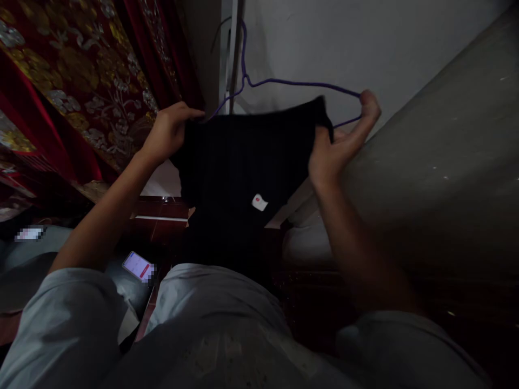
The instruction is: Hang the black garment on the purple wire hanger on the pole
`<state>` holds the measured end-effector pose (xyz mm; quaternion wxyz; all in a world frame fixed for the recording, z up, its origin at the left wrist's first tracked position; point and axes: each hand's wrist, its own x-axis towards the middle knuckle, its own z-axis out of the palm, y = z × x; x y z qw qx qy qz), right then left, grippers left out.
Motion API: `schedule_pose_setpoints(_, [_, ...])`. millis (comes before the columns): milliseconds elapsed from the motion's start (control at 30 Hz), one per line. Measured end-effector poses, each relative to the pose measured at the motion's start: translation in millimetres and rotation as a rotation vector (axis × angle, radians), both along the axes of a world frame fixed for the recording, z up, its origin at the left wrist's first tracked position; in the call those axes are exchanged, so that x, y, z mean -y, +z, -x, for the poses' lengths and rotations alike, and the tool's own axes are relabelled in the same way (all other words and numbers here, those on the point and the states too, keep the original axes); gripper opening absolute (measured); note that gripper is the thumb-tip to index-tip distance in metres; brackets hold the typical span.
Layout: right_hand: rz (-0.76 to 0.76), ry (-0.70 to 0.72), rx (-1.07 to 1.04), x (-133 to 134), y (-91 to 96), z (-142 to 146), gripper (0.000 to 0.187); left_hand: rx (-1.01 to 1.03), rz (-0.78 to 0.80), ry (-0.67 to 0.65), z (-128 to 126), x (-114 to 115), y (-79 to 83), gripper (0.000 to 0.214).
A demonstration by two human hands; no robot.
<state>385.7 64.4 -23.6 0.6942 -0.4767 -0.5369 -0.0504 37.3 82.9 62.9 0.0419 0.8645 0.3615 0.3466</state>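
Note:
A black ribbed garment [243, 178] with a small white tag [259, 202] hangs from a purple wire hanger [292, 84]. My left hand [168, 132] is closed on the garment's upper left corner, where it meets the hanger. At the upper right corner, my right hand [343, 140] pinches the cloth, with one finger hooked over the hanger's right end. The hanger's hook rises against a pale vertical frame [231, 48].
A red curtain with gold flowers [77, 81] hangs at the left. A grey sloped surface [446, 151] runs along the right, with a white wall [344, 38] behind. A lit phone [138, 266] lies below near my left arm. Dark reddish floor tiles [158, 219] show beneath.

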Motion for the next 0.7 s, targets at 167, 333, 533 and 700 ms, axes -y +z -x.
schedule_pose_setpoints(167, [0.233,0.084,-0.020,-11,6.3,-14,0.014,0.130,0.195,0.081,-15,3,-22.9,0.032])
schedule_pose_setpoints(333, [0.067,0.060,-0.040,-45,11.2,-10,0.034,0.359,0.436,-0.014,-53,-10,-49.6,0.026])
schedule_pose_setpoints(533, [0.126,0.104,-0.042,-87,22.2,-17,0.047,0.419,0.519,-0.092,-77,-3,-50.1,0.027])
schedule_pose_setpoints(700, [0.118,0.107,-0.005,-78,35.1,-32,0.050,0.234,0.394,-0.058,-51,3,-29.4,0.031])
